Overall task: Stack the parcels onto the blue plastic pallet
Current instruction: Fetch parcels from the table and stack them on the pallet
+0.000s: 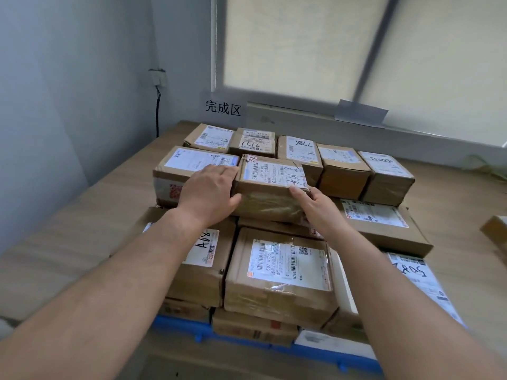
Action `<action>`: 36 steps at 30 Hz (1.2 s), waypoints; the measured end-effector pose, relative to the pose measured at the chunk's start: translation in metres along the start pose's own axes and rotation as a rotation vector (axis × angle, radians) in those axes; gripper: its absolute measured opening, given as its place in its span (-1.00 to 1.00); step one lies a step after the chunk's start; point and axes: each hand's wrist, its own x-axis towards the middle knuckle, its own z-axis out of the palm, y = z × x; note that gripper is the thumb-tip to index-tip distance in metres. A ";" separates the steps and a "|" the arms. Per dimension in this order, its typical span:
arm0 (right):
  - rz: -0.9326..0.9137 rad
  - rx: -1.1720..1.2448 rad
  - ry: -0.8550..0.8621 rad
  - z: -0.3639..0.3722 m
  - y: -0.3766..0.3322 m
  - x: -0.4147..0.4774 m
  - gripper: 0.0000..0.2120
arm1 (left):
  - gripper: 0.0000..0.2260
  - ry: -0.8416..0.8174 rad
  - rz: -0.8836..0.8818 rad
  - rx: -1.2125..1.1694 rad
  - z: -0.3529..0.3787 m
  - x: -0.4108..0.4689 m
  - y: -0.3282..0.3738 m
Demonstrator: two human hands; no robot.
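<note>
Parcel (pixel 271 185) sits gripped between both hands atop the stack.

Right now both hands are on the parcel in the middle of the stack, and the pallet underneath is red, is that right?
Not quite: the pallet is blue, not red, as the head view shows at the stack's near edge. The rest holds: the left hand and right hand are both on the middle parcel.

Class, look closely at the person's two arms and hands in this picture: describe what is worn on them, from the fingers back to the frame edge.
Nothing is worn. The left hand and right hand are bare, with no gloves, rings, watch or wristband showing. Both forearms are uncovered as far as the frame shows; no sleeve edge is in view.
</note>
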 end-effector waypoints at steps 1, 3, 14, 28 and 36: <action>-0.015 -0.007 0.003 -0.002 0.000 -0.002 -0.13 | -0.45 -0.002 -0.002 -0.004 -0.002 0.000 0.000; -0.050 -0.031 0.047 -0.010 0.003 -0.005 -0.31 | -0.43 0.002 -0.010 0.002 -0.005 0.000 0.003; -0.266 -0.587 0.369 -0.077 0.037 -0.058 -0.60 | -0.56 0.262 0.124 -0.060 0.002 -0.022 0.119; -0.160 -0.787 0.443 -0.211 0.154 -0.160 -0.64 | -0.54 0.146 0.132 -0.229 0.061 -0.082 0.332; -0.035 -0.810 0.475 -0.293 0.226 -0.207 -0.61 | -0.52 0.105 0.179 -0.241 0.081 -0.085 0.441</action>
